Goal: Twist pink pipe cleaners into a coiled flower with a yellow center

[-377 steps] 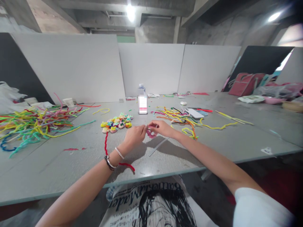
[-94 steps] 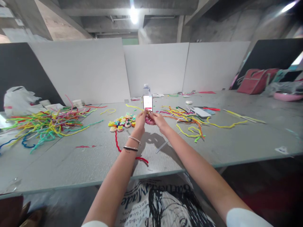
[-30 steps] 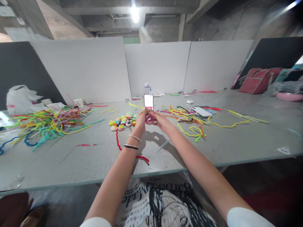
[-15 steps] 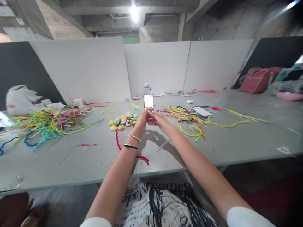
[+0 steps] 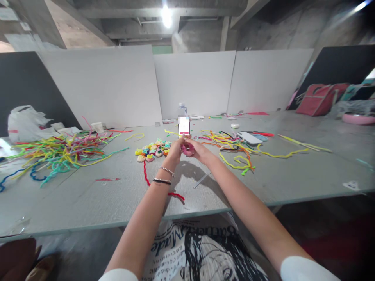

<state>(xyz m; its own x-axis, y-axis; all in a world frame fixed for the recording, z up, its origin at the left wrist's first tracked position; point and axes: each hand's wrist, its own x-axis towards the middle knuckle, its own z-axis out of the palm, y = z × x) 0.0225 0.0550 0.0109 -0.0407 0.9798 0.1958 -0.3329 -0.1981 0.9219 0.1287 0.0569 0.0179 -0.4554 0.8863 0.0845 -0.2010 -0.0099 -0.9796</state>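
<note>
— What does the head camera show of the two hands?

— They meet above the grey surface (image 5: 88, 203), out at arm's length. The left hand (image 5: 175, 149) and the right hand (image 5: 197, 148) are both pinched shut around a small pink fuzzy piece (image 5: 185, 149), which sits between their fingertips, lifted off the surface.

— Is the grip clear?

— Both hands are curled closed on the pink piece; how each finger lies is too small to tell. The left wrist wears a beaded bracelet (image 5: 166, 170) and a dark bangle (image 5: 162, 181).

— What lies close by?

— Just left of the hands is a cluster of little colourful flowers (image 5: 151, 150). A red fuzzy wire (image 5: 145, 175) runs from that cluster back towards the near edge, passing under the left forearm. A thin pale strip (image 5: 202, 180) lies beneath the right forearm.

— And further out?

— A phone (image 5: 183, 126) stands upright just beyond the hands, screen lit, with a bottle (image 5: 182, 109) behind it. To the right is a tangle of yellow and orange wires (image 5: 234, 150); well to the left, a big heap of mixed coloured wires (image 5: 55, 152). A white plastic bag (image 5: 26, 123) sits at the far left, and a red bag (image 5: 318, 99) at the far right.
</note>
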